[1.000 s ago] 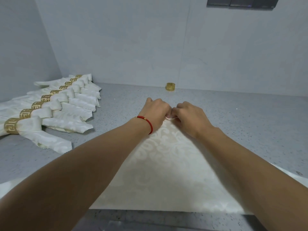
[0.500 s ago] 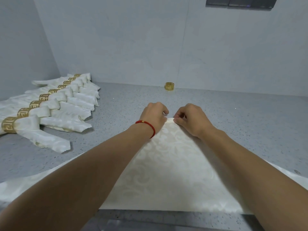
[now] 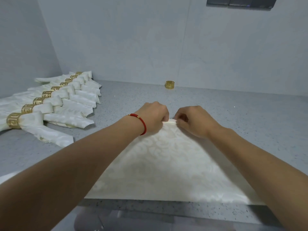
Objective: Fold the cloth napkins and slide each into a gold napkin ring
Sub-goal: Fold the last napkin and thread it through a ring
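One big cream napkin [image 3: 166, 164] lies flat on the grey desk [image 3: 241, 117], pointing away, with its far corner rolled into a small tuck. Left hand [image 3: 153, 117] and right hand [image 3: 195, 121] both pinch that tuck, side by side, so the cloth sits right in each grip and trails back toward the near desk edge. Finished ringed napkins [image 3: 55, 104] sit in a row at left. Risk, I'd say: uneven rolling skews the fold, or the slick fabric slips and unrolls. Spare gold ring [image 3: 170, 84] waits by the wall, well apart.
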